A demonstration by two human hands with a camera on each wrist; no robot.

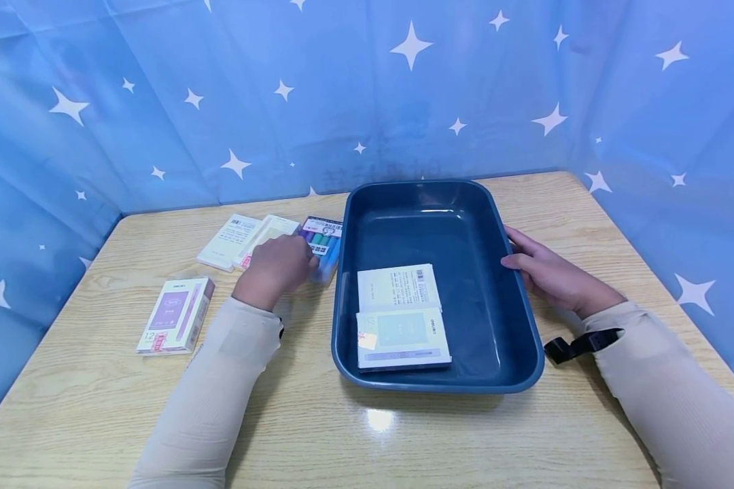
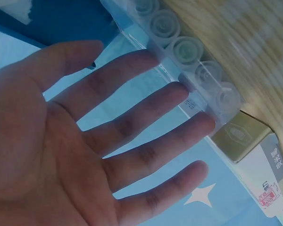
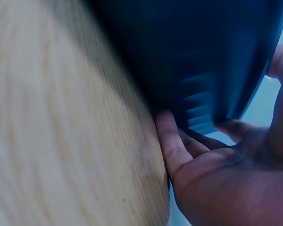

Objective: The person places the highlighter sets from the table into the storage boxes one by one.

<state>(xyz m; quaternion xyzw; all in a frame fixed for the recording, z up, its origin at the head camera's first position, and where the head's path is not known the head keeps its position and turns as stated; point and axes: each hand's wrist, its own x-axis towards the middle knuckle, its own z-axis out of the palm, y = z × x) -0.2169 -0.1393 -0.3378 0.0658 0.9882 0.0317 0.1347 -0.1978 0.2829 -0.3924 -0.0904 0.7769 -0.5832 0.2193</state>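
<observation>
My left hand (image 1: 280, 266) is at a clear plastic pack of markers (image 1: 325, 239), left of the dark blue plastic tray (image 1: 338, 319). In the left wrist view its fingers (image 2: 151, 155) are spread and nearly straight, with fingertips close to the pack's end; whether they touch it I cannot tell. My right hand (image 1: 544, 268) grips the tray's right side, thumb over the rim and fingers (image 3: 172, 141) against the outer wall. Inside the tray, at the near left, lie a white box printed with text (image 1: 397, 286) and a white pen box (image 1: 404, 336) with a lilac panel.
Left of the markers lie two pale boxes, one text-printed box (image 1: 229, 241) and one partly behind my left hand (image 1: 275, 229). A white and purple pen box (image 1: 176, 316) lies nearer on the wooden table (image 1: 98, 401). A blue star-patterned curtain (image 1: 342, 81) hangs behind.
</observation>
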